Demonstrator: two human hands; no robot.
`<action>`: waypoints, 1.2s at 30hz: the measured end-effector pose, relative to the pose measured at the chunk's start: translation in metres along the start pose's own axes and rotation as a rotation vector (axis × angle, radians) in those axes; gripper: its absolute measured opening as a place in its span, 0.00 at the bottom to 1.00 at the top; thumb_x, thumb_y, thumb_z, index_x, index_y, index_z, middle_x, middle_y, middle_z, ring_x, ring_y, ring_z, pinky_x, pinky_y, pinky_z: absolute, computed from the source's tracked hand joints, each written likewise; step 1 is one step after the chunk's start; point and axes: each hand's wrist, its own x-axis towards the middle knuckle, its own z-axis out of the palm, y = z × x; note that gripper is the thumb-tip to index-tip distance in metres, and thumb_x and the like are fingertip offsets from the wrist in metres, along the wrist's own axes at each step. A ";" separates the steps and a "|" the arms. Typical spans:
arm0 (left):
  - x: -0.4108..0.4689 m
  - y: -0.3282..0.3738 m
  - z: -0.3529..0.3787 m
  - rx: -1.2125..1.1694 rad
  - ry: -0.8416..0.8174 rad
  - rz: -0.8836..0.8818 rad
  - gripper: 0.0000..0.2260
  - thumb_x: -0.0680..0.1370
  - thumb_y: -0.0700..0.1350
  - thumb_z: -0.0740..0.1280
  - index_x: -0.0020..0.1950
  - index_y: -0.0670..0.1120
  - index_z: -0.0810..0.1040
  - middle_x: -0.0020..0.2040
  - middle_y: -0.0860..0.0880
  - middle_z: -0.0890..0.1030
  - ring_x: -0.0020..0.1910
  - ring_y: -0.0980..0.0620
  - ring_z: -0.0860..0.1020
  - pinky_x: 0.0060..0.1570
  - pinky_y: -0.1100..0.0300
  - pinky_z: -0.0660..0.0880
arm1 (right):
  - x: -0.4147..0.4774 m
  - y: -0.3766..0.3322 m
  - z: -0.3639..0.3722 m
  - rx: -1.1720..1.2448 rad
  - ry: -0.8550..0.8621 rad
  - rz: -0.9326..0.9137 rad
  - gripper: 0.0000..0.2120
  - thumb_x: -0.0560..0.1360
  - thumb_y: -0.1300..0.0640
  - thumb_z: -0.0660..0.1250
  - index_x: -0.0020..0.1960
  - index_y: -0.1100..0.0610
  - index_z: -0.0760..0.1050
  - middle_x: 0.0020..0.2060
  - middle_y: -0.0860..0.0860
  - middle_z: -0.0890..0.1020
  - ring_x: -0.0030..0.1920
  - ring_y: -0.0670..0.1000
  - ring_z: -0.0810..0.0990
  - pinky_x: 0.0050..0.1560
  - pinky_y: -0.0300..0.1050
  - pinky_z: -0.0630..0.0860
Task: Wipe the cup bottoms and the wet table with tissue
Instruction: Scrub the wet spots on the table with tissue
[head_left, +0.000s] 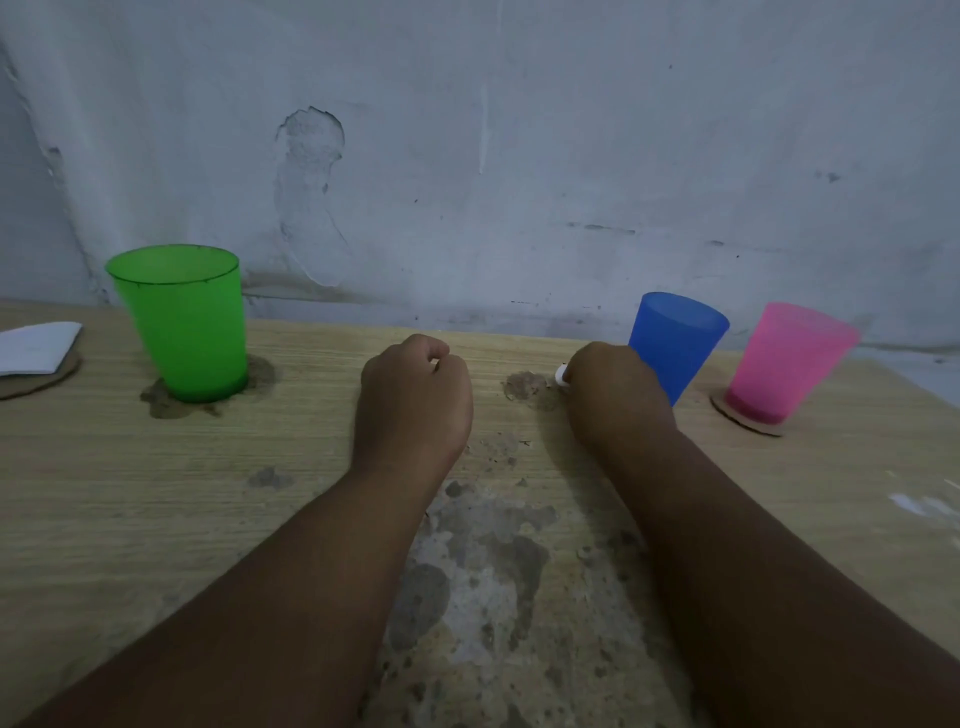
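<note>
A green cup (182, 322) stands upright on a dark wet patch (161, 402) at the left of the wooden table (156, 493). A blue cup (675, 343) stands right of centre, partly hidden behind my right hand (613, 395). A pink cup (784, 358) stands on a cardboard coaster (748, 421) at the right. My right hand holds a small white wad of tissue (561, 375), only its tip showing, beside a second wet patch (524, 387). My left hand (415, 395) rests on the table at the centre, fingers curled, holding nothing.
A folded white tissue (36, 345) lies on another cardboard coaster (41, 382) at the far left. Worn grey blotches (483, 561) mark the table between my forearms. A rough grey wall (467, 156) rises right behind the table's far edge.
</note>
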 end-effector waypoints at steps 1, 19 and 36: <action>0.000 0.000 0.000 0.000 -0.001 -0.002 0.18 0.76 0.47 0.58 0.61 0.48 0.81 0.55 0.47 0.82 0.50 0.47 0.81 0.47 0.53 0.78 | -0.002 -0.002 -0.002 -0.020 -0.005 -0.007 0.11 0.74 0.72 0.57 0.42 0.59 0.73 0.34 0.52 0.73 0.42 0.54 0.77 0.45 0.45 0.77; -0.002 0.006 -0.002 0.004 0.003 -0.014 0.20 0.74 0.49 0.58 0.62 0.49 0.81 0.60 0.49 0.81 0.55 0.48 0.79 0.57 0.47 0.78 | -0.017 -0.015 -0.010 1.055 0.072 0.225 0.10 0.76 0.69 0.66 0.50 0.59 0.84 0.47 0.54 0.85 0.42 0.50 0.84 0.52 0.47 0.82; 0.000 0.001 0.000 0.002 0.011 0.004 0.18 0.75 0.47 0.59 0.60 0.49 0.82 0.57 0.49 0.82 0.52 0.48 0.80 0.54 0.48 0.79 | -0.010 -0.010 0.001 0.308 0.077 0.027 0.16 0.77 0.64 0.61 0.60 0.55 0.80 0.54 0.56 0.82 0.54 0.57 0.80 0.55 0.51 0.78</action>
